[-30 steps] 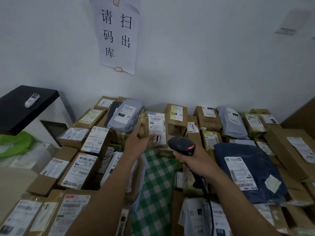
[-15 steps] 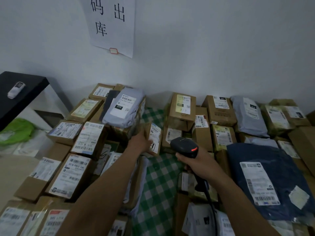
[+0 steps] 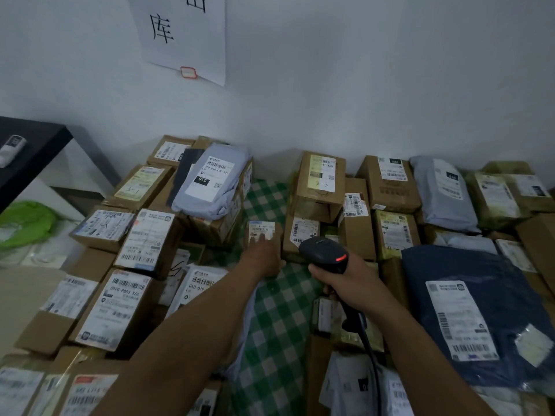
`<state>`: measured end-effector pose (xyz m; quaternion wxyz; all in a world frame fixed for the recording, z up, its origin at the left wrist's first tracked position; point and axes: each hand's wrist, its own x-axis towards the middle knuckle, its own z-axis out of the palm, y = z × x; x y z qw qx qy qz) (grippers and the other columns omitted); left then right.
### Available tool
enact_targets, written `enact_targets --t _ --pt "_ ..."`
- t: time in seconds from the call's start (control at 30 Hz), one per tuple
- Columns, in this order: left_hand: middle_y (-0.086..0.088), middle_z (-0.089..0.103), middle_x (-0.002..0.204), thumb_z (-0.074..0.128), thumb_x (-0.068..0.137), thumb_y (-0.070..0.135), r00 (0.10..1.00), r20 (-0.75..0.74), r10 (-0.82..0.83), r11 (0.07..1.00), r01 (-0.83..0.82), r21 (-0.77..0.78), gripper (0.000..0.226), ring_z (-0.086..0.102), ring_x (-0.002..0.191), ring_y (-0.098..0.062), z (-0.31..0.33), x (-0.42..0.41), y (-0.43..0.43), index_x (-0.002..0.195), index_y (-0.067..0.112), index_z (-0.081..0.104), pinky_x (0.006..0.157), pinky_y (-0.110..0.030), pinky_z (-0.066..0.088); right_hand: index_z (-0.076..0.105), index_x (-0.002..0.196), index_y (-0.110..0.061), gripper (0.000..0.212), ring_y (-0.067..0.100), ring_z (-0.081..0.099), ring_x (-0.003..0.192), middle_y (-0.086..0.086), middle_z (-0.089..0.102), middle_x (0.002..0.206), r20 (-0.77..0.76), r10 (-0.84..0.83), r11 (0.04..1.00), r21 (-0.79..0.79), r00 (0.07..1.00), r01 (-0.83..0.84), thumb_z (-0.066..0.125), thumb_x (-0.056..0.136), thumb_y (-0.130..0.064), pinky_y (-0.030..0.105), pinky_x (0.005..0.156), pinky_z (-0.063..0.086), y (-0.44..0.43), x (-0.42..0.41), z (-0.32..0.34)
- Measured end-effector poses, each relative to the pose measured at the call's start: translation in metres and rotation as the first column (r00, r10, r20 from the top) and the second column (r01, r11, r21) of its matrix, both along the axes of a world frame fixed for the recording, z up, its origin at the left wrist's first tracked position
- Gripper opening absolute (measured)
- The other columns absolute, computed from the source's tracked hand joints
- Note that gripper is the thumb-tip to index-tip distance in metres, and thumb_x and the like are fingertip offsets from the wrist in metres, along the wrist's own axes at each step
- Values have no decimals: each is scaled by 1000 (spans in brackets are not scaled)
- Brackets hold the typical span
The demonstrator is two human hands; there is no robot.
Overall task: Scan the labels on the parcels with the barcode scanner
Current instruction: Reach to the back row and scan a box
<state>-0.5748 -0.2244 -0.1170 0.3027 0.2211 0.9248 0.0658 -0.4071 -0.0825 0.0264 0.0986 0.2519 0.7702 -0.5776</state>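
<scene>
My left hand (image 3: 264, 256) rests on a small brown parcel (image 3: 262, 235) standing on the green checked cloth (image 3: 279, 310), fingers over its label; whether that grip is closed, I can't tell. My right hand (image 3: 354, 283) is wrapped tight around the barcode scanner (image 3: 326, 255), red light showing, head just beside the parcel. Labelled boxes are stacked both sides.

Dim, flat indoor light, soft focus, wide-angle bending toward the edges

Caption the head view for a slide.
Left hand steadies a small parcel; right hand aims the barcode scanner.
</scene>
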Motion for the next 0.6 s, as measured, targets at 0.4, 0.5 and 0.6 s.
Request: enact_targets --t 0.4,0.5,0.6 --pt "-31 0 167 30 112 31 996 23 90 979 -84 -185 57 -2 155 -48 15 17 7 159 -1 22 126 -55 6 61 135 -29 46 4 69 67 -2 75 94 12 -57 998 -31 998 58 78 92 -32 20 62 53 19 16 -2" --pt "-31 27 161 31 110 27 999 -47 -20 983 11 -181 49 18 151 -48 11 15 7 148 -1 42 124 -53 17 62 134 -31 47 7 69 69 -4 76 102 4 -97 994 -53 995 97 80 90 -33 24 66 54 26 22 -3" --pt "-25 57 135 37 108 22 965 -252 -68 990 96 101 36 51 127 -39 22 7 17 128 1 58 106 -47 43 64 130 -33 41 11 67 72 1 77 100 0 -147 988 -44 989 147 78 92 -32 29 66 55 33 21 1"
